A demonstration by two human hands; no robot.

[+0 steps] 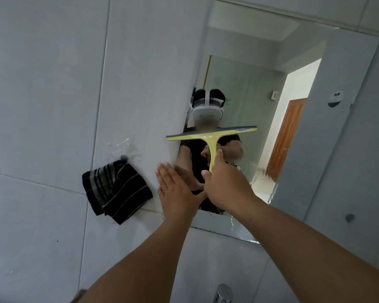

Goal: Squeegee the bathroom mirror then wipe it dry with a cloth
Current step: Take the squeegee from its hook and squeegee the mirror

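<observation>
Low in the centre of the frame, the right hand (225,182) has its grip curled round the handle of the yellow squeegee (211,138), while the left hand (175,189) lies with fingers spread flat at the left edge of the bathroom mirror (298,136). Its grey blade lies across the mirror's left part, overhanging onto the tile, so I think the pull should go straight down with even pressure. The striped cloth (116,191) hangs on a hook at the left, ready for drying.
</observation>
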